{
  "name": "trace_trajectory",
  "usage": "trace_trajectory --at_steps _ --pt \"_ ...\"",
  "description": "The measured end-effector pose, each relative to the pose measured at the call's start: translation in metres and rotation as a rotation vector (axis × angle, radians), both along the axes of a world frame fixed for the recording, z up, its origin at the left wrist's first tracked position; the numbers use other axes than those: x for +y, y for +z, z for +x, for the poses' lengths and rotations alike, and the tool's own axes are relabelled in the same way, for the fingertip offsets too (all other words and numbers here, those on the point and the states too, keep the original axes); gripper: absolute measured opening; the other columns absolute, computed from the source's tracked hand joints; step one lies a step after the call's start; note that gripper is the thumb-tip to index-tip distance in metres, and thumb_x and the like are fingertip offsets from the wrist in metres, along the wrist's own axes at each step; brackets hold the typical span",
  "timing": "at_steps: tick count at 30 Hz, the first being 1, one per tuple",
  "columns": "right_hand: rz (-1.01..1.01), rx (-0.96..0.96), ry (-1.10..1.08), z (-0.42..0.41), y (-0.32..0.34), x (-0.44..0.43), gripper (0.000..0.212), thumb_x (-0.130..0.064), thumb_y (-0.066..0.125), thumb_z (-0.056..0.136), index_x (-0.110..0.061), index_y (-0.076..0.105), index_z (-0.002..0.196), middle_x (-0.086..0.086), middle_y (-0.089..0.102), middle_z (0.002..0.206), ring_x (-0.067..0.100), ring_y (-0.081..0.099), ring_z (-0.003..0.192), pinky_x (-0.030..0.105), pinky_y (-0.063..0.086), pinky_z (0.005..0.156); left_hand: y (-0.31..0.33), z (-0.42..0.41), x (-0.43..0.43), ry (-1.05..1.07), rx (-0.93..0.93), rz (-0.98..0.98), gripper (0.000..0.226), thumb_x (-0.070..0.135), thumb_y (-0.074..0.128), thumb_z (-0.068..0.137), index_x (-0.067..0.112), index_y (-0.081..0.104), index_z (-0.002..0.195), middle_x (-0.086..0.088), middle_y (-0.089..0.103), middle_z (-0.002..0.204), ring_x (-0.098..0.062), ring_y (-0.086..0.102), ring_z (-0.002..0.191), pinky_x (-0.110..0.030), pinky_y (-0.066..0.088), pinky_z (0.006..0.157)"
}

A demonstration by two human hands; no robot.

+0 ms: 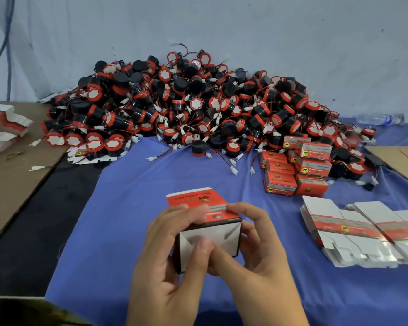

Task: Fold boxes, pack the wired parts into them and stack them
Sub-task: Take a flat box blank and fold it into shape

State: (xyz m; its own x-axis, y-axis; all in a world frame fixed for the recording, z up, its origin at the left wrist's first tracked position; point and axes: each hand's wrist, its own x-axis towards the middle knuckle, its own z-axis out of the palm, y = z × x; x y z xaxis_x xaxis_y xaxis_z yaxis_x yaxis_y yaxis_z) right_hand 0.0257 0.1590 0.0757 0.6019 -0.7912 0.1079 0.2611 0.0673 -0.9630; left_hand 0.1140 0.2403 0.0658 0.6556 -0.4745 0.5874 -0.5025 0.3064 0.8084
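A small red and white box is held above the blue cloth, its white end flaps facing me. My left hand grips its left side, thumb pressing on the end flaps. My right hand grips the right side, fingers curled over the top edge, thumb against the flaps. A big heap of black and red wired parts fills the back of the table. A stack of closed red boxes stands at the right of the heap. Flat unfolded boxes lie fanned out at the right.
A blue cloth covers the table's middle. Brown cardboard lies at the left with more flat boxes on it. A plastic water bottle lies at the back right. Loose white connectors on red wires trail out of the heap.
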Motion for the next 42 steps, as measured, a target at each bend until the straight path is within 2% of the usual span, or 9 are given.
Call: trace_trajectory --at_steps 7,11,20,23,26,31,38,41,42 --pt "0.012 0.037 -0.065 0.012 -0.007 0.011 0.063 -0.007 0.080 0.059 -0.040 0.063 0.110 0.003 0.073 0.103 0.022 0.072 0.094 0.045 0.062 0.068 -0.005 -0.003 0.001 0.110 -0.094 -0.054 0.049 -0.010 0.057 0.082 0.032 0.070 0.105 0.011 0.066 0.114 -0.034 0.058 0.119 -0.050 0.060 0.074" --pt "0.224 -0.042 -0.045 0.015 -0.011 0.017 0.087 -0.024 0.087 0.044 -0.056 0.057 0.118 0.004 0.071 0.118 0.021 0.073 0.101 0.048 0.061 0.082 -0.003 -0.001 0.003 0.019 0.249 -0.155 0.043 -0.005 0.058 0.082 0.027 0.073 0.106 -0.004 0.071 0.112 -0.022 0.068 0.105 -0.026 0.058 0.079" --pt "0.237 -0.328 0.036 0.016 -0.011 0.017 0.102 -0.019 0.101 0.041 -0.054 0.057 0.126 0.008 0.075 0.106 0.020 0.071 0.086 0.031 0.058 0.073 0.004 -0.002 0.011 -0.151 0.401 0.249 0.040 0.064 0.051 0.085 0.042 0.068 0.114 0.009 0.075 0.108 -0.011 0.072 0.095 -0.028 0.056 0.079" --pt "-0.032 -0.154 0.102 0.009 -0.015 0.012 0.116 -0.018 0.099 0.056 -0.064 0.033 0.140 0.010 0.078 0.096 0.018 0.074 0.073 0.029 0.058 0.065 0.005 0.020 0.013 -0.369 0.535 0.307 0.054 0.062 0.067 0.062 0.037 0.071 0.110 0.007 0.076 0.105 -0.023 0.069 0.108 -0.040 0.053 0.089" --pt "-0.623 0.332 0.040 0.006 -0.021 -0.005 0.120 -0.015 0.079 0.071 -0.077 0.002 0.139 -0.035 0.069 0.086 -0.006 0.064 0.061 0.010 0.047 0.057 0.012 0.040 0.008 -0.322 0.191 0.531 0.069 0.054 0.084 0.049 0.045 0.063 0.114 0.023 0.069 0.113 -0.003 0.063 0.113 -0.025 0.050 0.092" --pt "-1.248 0.516 -0.238 0.014 -0.018 -0.028 0.119 -0.055 0.078 0.059 -0.039 0.014 0.159 -0.031 0.044 0.134 -0.003 0.043 0.125 0.021 0.035 0.101 -0.002 0.060 -0.003 -0.262 0.320 0.440 0.059 0.018 0.087 0.052 0.022 0.065 0.107 0.008 0.075 0.102 -0.010 0.071 0.093 -0.021 0.057 0.083" --pt "-0.350 0.368 -0.178 0.029 -0.093 -0.058 0.062 0.008 0.078 0.078 -0.040 0.065 0.115 -0.010 0.074 0.107 0.010 0.071 0.100 0.016 0.054 0.083 -0.065 0.083 -0.020 -0.147 0.218 0.734 0.064 0.015 0.092 0.068 0.032 0.062 0.122 0.020 0.064 0.129 -0.003 0.052 0.131 -0.022 0.043 0.107" --pt "-0.262 0.515 -0.150 0.037 -0.121 -0.049 0.047 -0.007 0.077 0.080 -0.043 0.069 0.109 -0.009 0.076 0.106 0.011 0.072 0.098 0.019 0.056 0.079 -0.061 0.088 -0.028 -0.167 0.052 0.978 0.054 0.041 0.072 0.088 0.038 0.050 0.138 0.023 0.039 0.151 0.002 0.027 0.145 -0.026 0.030 0.115" --pt "-0.150 0.474 -0.139 0.038 -0.120 -0.049 0.044 -0.012 0.076 0.080 -0.039 0.069 0.113 -0.003 0.076 0.107 0.016 0.072 0.098 0.028 0.056 0.080 -0.055 0.087 -0.020 -0.206 0.312 0.864 0.036 0.036 0.060 0.099 0.026 0.057 0.133 0.015 0.047 0.145 0.003 0.037 0.138 -0.019 0.034 0.110"
